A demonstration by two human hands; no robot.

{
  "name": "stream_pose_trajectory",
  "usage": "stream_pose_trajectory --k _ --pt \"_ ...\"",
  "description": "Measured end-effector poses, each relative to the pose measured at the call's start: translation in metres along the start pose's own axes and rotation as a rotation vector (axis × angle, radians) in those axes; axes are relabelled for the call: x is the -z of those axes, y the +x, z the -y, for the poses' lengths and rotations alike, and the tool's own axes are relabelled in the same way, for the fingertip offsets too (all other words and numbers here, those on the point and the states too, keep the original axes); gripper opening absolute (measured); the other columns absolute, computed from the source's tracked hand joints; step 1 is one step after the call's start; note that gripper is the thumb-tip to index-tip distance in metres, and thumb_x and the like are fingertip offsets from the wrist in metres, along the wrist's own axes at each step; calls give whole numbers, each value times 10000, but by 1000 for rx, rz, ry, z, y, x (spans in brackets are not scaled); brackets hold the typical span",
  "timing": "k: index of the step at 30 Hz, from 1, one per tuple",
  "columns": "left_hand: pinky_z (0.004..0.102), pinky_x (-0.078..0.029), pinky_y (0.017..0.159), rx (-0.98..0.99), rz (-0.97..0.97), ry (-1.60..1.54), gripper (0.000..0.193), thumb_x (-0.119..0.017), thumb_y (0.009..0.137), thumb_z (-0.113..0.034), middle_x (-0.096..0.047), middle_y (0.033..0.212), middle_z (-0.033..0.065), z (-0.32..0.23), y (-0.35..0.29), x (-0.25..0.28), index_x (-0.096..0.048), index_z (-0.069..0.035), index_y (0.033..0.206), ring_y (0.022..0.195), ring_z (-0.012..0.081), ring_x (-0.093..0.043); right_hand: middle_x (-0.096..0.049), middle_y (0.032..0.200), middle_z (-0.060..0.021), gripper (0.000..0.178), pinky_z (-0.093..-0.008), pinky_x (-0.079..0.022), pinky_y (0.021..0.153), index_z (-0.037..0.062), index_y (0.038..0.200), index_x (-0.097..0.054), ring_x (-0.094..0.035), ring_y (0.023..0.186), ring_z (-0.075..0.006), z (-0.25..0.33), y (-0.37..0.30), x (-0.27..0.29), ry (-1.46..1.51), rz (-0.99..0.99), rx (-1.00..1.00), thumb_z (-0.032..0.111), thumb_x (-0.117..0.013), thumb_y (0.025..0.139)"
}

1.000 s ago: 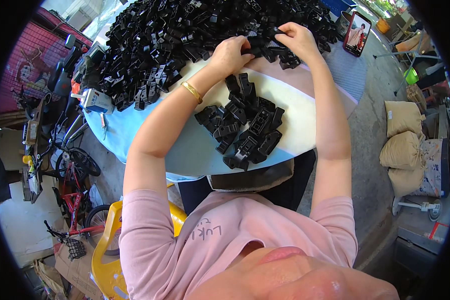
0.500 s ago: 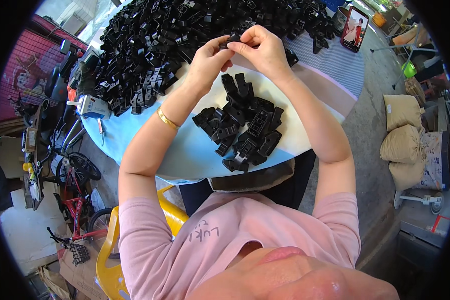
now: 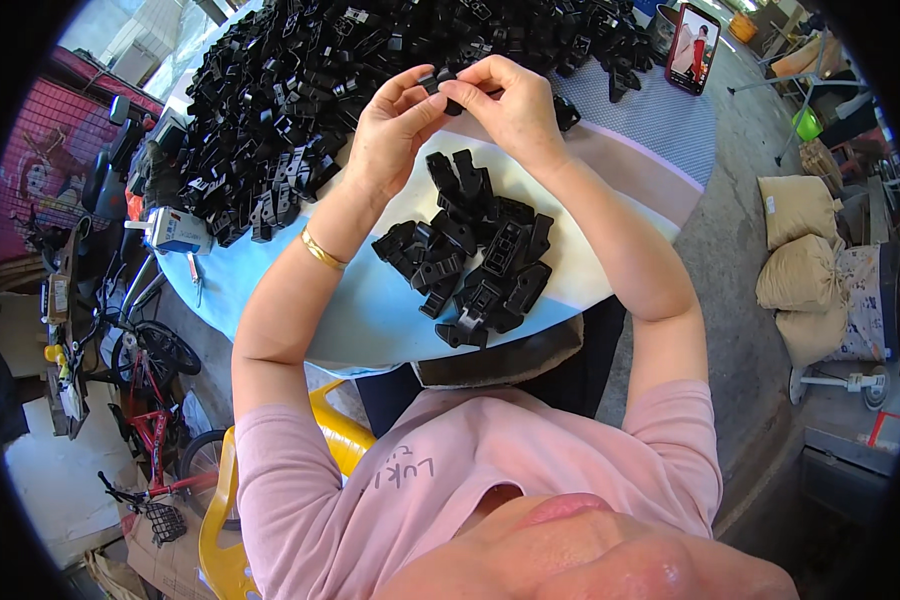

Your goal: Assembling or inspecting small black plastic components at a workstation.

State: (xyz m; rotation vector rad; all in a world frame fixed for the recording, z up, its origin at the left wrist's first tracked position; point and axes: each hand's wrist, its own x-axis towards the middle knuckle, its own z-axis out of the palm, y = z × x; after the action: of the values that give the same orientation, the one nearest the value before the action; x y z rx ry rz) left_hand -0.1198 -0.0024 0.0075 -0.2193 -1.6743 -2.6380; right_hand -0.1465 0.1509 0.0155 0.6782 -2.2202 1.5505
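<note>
Apart a second ago, your left hand (image 3: 395,132) and right hand (image 3: 515,108) now meet, both pinching a black piece (image 3: 445,76) for two-handed handling.

The right grip (image 3: 518,108) partly hides a black piece (image 3: 445,75).

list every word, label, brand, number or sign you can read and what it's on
Pink shirt: dark lettering on the chest, wording not copied.
White-and-blue box: printing, too small to read.
Phone: any screen text is too small.
Black parts: no readable marks.
</note>
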Motion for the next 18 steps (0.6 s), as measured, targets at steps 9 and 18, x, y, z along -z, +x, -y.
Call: stream_pose_trajectory --k 9,18 --pt "278 -521 787 65 -51 -49 412 -645 827 -93 -577 955 62 0 4 -1 -487 15 1191 845 141 -589 -672 809 -67 344 -276 -521 672 57 1029 -580 -652 704 -178 3 -5 -5 -209 -7 263 169 -723 737" --pt "226 -478 675 -167 56 543 286 -613 840 -101 -630 841 57 -7 10 12 -570 20 1095 728 110 -584 -685 832 -70 240 -238 -510 672 56 989 -643 -655 747 -125 -5 16 20 -168 -70 192 161 -688 778"
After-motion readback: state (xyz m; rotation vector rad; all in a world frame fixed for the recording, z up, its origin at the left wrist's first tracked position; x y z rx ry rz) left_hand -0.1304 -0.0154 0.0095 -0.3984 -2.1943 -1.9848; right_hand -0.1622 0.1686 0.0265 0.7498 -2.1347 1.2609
